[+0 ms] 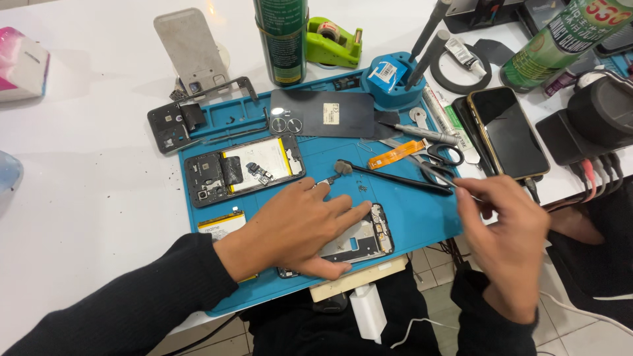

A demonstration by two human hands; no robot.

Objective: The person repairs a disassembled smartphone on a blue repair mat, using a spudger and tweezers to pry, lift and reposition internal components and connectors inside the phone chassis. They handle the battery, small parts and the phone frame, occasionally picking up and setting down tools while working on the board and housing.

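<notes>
My left hand [300, 227] lies flat on an opened phone frame [366, 237] at the front edge of the blue work mat [422, 214], pressing it down with spread fingers. My right hand [504, 227] hovers over the mat's right edge, its fingers pinched on thin metal tweezers [432, 173] that point left. A second opened phone [244, 171] with its battery and board showing lies farther back on the mat. A dark back cover [326, 113] rests behind it.
A black spudger [395, 177], scissors [438, 153], an orange flex strip [395, 155] and a screwdriver lie mid-mat. An intact phone [508, 132] sits right. Spray cans [282, 39], a green tape dispenser [333, 43], a blue tool holder [392, 76] and a charger stand behind.
</notes>
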